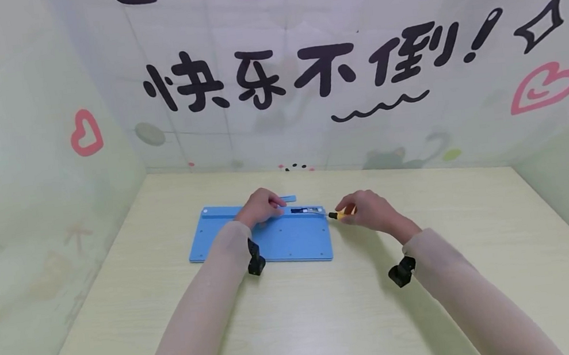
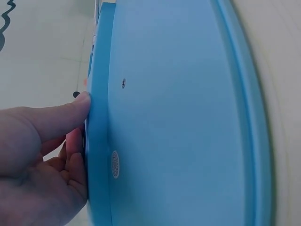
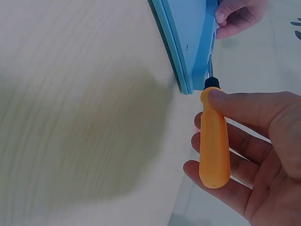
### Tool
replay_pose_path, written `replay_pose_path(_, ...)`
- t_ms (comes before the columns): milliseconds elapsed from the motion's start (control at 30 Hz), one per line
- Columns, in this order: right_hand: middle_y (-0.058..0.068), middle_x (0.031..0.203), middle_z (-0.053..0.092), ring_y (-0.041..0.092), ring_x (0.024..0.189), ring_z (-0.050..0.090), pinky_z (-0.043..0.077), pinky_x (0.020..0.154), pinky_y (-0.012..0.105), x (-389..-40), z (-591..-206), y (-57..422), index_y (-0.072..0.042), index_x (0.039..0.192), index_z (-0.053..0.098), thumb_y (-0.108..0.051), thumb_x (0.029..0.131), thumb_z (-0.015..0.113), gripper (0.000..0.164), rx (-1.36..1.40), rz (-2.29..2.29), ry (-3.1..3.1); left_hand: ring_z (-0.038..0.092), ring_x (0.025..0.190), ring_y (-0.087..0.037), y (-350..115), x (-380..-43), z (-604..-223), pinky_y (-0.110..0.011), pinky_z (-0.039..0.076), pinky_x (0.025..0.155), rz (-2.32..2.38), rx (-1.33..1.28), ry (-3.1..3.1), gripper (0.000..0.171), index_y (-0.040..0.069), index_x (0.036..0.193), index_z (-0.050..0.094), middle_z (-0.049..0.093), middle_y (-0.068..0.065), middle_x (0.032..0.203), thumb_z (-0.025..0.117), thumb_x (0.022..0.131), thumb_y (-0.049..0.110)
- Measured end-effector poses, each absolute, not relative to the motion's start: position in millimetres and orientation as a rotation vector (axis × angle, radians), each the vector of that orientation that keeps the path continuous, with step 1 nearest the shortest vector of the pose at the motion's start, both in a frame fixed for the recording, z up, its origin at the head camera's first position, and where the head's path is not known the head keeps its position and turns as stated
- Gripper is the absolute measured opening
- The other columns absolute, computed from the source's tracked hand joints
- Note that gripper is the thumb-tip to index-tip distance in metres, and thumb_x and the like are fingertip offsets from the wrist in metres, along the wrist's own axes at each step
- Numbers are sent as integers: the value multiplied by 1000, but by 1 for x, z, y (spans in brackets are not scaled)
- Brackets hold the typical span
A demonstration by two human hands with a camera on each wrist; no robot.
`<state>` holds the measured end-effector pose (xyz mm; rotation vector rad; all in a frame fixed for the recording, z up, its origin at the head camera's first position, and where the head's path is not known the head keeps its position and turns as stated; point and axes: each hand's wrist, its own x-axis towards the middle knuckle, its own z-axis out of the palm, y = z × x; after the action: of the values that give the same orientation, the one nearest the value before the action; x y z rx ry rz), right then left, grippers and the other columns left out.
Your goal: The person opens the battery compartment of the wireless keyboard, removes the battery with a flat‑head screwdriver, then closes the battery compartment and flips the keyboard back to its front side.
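Observation:
A blue keyboard (image 1: 291, 237) lies underside up on the table, with small screws and round feet showing. Along its raised back edge is an uncovered battery compartment (image 1: 305, 210) with a dark battery in it. My left hand (image 1: 260, 206) grips that raised edge, thumb (image 2: 77, 106) on one side and fingers behind. In my right hand (image 1: 368, 210) is a screwdriver with an orange handle (image 3: 215, 146) and a black collar, pinched between thumb and fingers. Its thin metal shaft (image 3: 211, 68) reaches along the back edge to the compartment's right end.
A small flat blue battery cover (image 1: 289, 198) lies just behind the keyboard. The pale wooden table (image 1: 320, 318) meets a printed cloth backdrop (image 1: 260, 145) at the back, with cloth walls at left and right.

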<state>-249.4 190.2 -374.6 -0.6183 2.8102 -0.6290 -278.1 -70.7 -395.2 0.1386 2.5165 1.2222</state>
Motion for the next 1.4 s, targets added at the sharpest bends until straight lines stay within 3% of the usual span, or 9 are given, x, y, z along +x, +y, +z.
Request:
replay_pose_path(233, 4, 85, 66, 16, 75, 58, 48, 65, 30, -240, -377, 186, -3, 103, 69, -7, 78, 71, 25, -650, -646, 2768, 46, 84, -20, -67, -275, -401, -29, 39, 72, 1250, 192, 2574, 18, 4, 104, 68, 58, -7, 97, 62, 87, 5)
replay_pose_path(467, 4, 81, 64, 16, 71, 57, 47, 63, 29, -232, -381, 181, -2, 102, 68, -7, 77, 72, 26, -627, -642, 2808, 46, 85, -21, -65, -273, -405, -29, 39, 74, 1249, 223, 2643, 18, 3, 103, 68, 55, -7, 90, 61, 87, 6)
replay_pose_path(700, 4, 80, 63, 15, 69, 56, 47, 62, 29, -219, -379, 177, -1, 102, 67, -9, 78, 72, 26, -556, -678, 2851, 45, 83, -21, -62, -272, -404, -30, 40, 73, 1106, 416, 2728, 18, 2, 104, 67, 52, -7, 88, 60, 87, 3)
replay_pose_path(1100, 7, 77, 65, 12, 61, 55, 46, 55, 27, -204, -380, 183, 3, 100, 67, -9, 78, 72, 26, -468, -755, 2918, 48, 102, -19, -44, -270, -383, -33, 41, 89, 649, 788, 2721, 29, 15, 112, 63, 50, -6, 108, 57, 88, 0)
replay_pose_path(1400, 9, 78, 64, 14, 62, 53, 45, 56, 26, -199, -383, 188, 4, 101, 68, -10, 77, 73, 28, -386, -738, 2978, 47, 90, -17, -29, -278, -375, -30, 41, 81, 237, 971, 2731, 35, 23, 108, 60, 52, -3, 107, 49, 90, -5)
